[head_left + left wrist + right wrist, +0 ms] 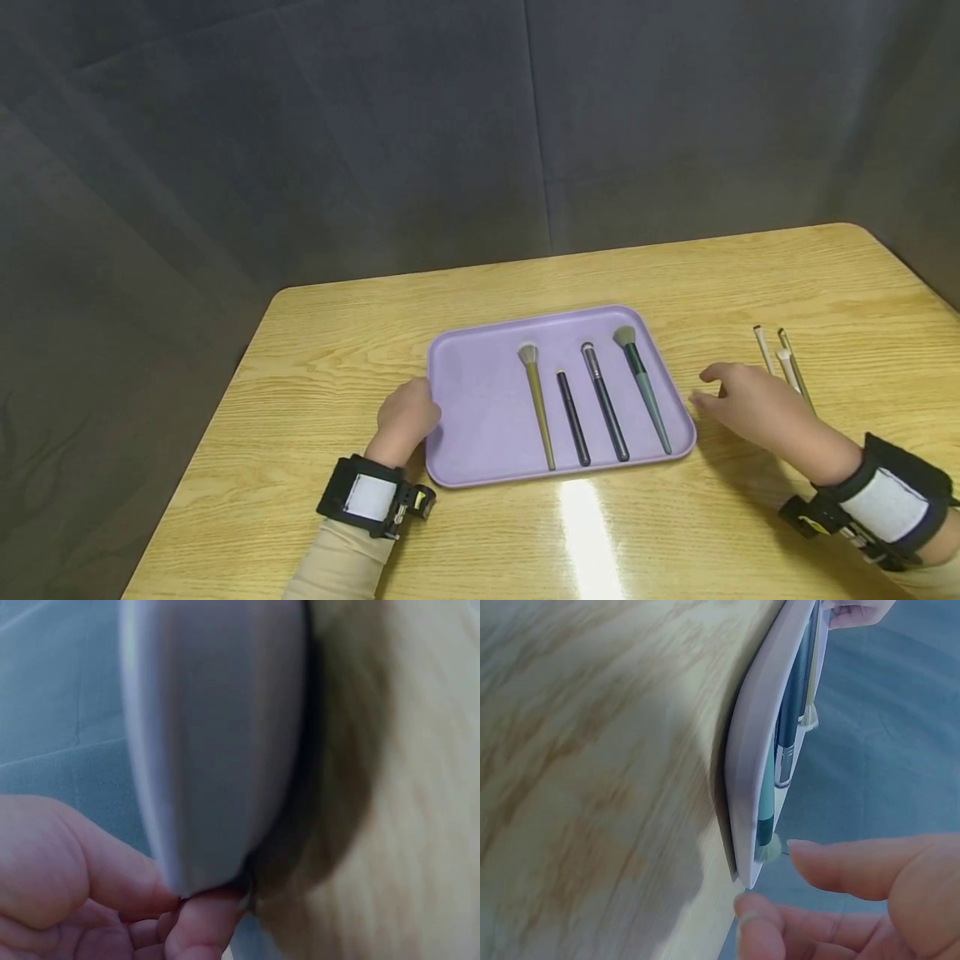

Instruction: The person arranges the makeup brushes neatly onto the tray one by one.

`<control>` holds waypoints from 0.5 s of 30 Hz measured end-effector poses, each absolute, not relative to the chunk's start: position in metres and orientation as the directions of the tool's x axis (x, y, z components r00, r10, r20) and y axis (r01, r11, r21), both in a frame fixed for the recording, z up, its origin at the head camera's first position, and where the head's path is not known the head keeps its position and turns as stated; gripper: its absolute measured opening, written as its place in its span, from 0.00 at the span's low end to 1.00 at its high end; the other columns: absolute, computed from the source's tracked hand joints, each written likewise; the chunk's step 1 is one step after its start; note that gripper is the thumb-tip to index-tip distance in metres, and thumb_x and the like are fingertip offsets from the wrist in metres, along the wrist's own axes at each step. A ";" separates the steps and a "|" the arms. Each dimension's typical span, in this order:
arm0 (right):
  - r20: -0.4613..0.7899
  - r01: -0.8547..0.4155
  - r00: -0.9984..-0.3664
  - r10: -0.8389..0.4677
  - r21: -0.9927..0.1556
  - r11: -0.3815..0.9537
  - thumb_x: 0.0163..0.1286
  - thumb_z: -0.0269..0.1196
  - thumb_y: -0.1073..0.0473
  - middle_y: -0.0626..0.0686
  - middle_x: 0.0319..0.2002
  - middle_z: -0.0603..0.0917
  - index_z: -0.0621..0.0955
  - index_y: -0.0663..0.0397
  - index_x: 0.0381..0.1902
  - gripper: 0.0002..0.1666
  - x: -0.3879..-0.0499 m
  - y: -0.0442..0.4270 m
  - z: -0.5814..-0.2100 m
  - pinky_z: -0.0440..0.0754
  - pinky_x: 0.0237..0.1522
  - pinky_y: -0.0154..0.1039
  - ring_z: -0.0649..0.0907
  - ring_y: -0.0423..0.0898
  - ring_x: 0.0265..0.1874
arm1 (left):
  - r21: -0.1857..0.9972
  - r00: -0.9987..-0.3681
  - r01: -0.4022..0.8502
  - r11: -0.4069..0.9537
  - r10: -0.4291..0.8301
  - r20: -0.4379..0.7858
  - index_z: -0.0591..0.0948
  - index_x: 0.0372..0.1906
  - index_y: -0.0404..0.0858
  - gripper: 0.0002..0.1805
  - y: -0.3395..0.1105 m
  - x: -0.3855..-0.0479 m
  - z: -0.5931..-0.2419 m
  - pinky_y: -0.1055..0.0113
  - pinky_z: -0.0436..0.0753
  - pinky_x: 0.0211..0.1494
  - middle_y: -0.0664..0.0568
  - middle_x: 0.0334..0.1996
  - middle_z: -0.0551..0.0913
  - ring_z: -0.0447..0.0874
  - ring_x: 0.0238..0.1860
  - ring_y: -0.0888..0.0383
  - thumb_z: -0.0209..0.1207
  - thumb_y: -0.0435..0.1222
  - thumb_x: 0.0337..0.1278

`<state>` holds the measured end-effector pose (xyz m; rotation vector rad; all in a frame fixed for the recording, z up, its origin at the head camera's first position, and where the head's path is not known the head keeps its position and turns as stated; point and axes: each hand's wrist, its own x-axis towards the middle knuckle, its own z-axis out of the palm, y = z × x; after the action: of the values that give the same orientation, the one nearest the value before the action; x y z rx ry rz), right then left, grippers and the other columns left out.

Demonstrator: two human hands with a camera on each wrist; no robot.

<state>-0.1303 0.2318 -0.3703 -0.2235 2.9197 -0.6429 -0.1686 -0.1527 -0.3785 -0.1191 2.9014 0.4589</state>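
A lilac tray [480, 383] lies on the wooden table with makeup brushes in it. From left to right these are a gold-handled brush [537, 408], a short black brush [573, 421], a black brush with a silver ferrule [606, 404] and a green fluffy brush [647, 392]. My left hand [408, 417] pinches the tray's left rim; in the left wrist view the thumb is at its upper side and a finger beneath. Off the right rim is my right hand [765, 408], thumb and fingers apart, nothing between them. The right wrist view has the rim just beyond its fingertips.
Several slim brushes, including a white-handled brush [762, 346] and an olive-handled brush [797, 371], lie on the table [337, 350] beyond my right hand, which partly hides them. A dark grey curtain [412, 150] hangs behind the table.
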 end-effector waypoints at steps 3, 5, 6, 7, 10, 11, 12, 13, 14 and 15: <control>-0.104 -0.118 -0.978 -0.179 -0.430 0.895 0.66 0.61 0.58 0.59 0.28 0.82 0.75 0.80 0.48 0.25 -0.130 0.233 -0.371 0.77 0.28 0.48 0.80 0.51 0.27 | 0.297 -0.976 -0.111 0.948 -0.048 -0.212 0.80 0.46 0.24 0.14 -0.153 -0.169 -0.378 0.65 0.72 0.23 0.43 0.27 0.79 0.76 0.24 0.52 0.53 0.26 0.56; -0.097 -0.123 -0.979 -0.181 -0.432 0.893 0.66 0.61 0.59 0.58 0.27 0.82 0.75 0.80 0.48 0.25 -0.130 0.235 -0.371 0.76 0.27 0.47 0.80 0.50 0.26 | 0.296 -0.976 -0.110 0.949 -0.047 -0.212 0.80 0.46 0.25 0.14 -0.153 -0.169 -0.378 0.65 0.72 0.23 0.43 0.27 0.79 0.76 0.24 0.52 0.53 0.26 0.56; -0.090 -0.126 -0.979 -0.181 -0.432 0.893 0.66 0.61 0.58 0.58 0.27 0.82 0.76 0.80 0.48 0.25 -0.130 0.236 -0.371 0.76 0.27 0.47 0.80 0.50 0.26 | 0.296 -0.976 -0.110 0.949 -0.047 -0.211 0.80 0.45 0.25 0.13 -0.153 -0.169 -0.378 0.65 0.72 0.23 0.43 0.27 0.79 0.76 0.24 0.52 0.53 0.26 0.56; -0.086 -0.126 -0.980 -0.180 -0.432 0.893 0.66 0.61 0.58 0.58 0.27 0.82 0.76 0.80 0.47 0.25 -0.130 0.236 -0.371 0.76 0.27 0.47 0.80 0.50 0.26 | 0.297 -0.976 -0.109 0.948 -0.047 -0.210 0.80 0.45 0.25 0.13 -0.153 -0.169 -0.378 0.65 0.72 0.23 0.43 0.27 0.79 0.76 0.24 0.52 0.53 0.26 0.56; -0.087 -0.121 -0.981 -0.176 -0.436 0.892 0.66 0.61 0.58 0.58 0.27 0.82 0.76 0.80 0.47 0.24 -0.130 0.239 -0.372 0.75 0.26 0.47 0.79 0.50 0.26 | 0.299 -0.977 -0.107 0.948 -0.045 -0.209 0.80 0.45 0.25 0.13 -0.153 -0.169 -0.378 0.64 0.72 0.23 0.43 0.27 0.79 0.76 0.24 0.52 0.53 0.26 0.55; -0.088 -0.120 -0.981 -0.174 -0.436 0.892 0.66 0.61 0.58 0.58 0.27 0.82 0.76 0.80 0.47 0.25 -0.130 0.240 -0.372 0.75 0.26 0.47 0.80 0.50 0.26 | 0.299 -0.977 -0.108 0.948 -0.045 -0.210 0.80 0.45 0.25 0.13 -0.153 -0.169 -0.378 0.64 0.72 0.23 0.43 0.27 0.79 0.76 0.24 0.52 0.53 0.26 0.55; -0.089 -0.117 -0.981 -0.172 -0.438 0.891 0.66 0.61 0.58 0.58 0.27 0.82 0.76 0.80 0.47 0.24 -0.130 0.240 -0.372 0.75 0.26 0.46 0.80 0.50 0.26 | 0.297 -0.976 -0.108 0.949 -0.045 -0.211 0.80 0.45 0.25 0.13 -0.153 -0.169 -0.378 0.64 0.72 0.23 0.43 0.27 0.79 0.76 0.24 0.52 0.53 0.26 0.55; -0.093 -0.113 -0.981 -0.171 -0.440 0.891 0.66 0.61 0.58 0.58 0.27 0.82 0.75 0.80 0.47 0.25 -0.130 0.241 -0.372 0.75 0.26 0.46 0.80 0.50 0.26 | 0.296 -0.976 -0.109 0.949 -0.046 -0.212 0.80 0.45 0.25 0.13 -0.153 -0.169 -0.377 0.64 0.72 0.23 0.43 0.27 0.79 0.76 0.24 0.52 0.53 0.26 0.55; -0.096 -0.110 -0.981 -0.169 -0.441 0.891 0.66 0.61 0.58 0.57 0.27 0.81 0.75 0.80 0.47 0.25 -0.130 0.242 -0.373 0.75 0.26 0.46 0.79 0.50 0.26 | 0.296 -0.976 -0.110 0.949 -0.046 -0.213 0.80 0.45 0.25 0.13 -0.153 -0.169 -0.377 0.64 0.72 0.23 0.43 0.27 0.79 0.76 0.24 0.52 0.53 0.26 0.55; -0.097 -0.109 -0.981 -0.168 -0.442 0.890 0.66 0.61 0.58 0.57 0.27 0.81 0.75 0.81 0.47 0.25 -0.130 0.242 -0.373 0.75 0.25 0.45 0.79 0.50 0.26 | 0.294 -0.976 -0.110 0.949 -0.047 -0.215 0.80 0.45 0.25 0.13 -0.153 -0.169 -0.377 0.64 0.72 0.23 0.43 0.27 0.79 0.76 0.24 0.52 0.53 0.26 0.56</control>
<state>-0.1296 0.2419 -0.3727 -0.2151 2.9245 -0.6719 -0.1687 -0.1529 -0.3772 -0.1184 2.8974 0.4544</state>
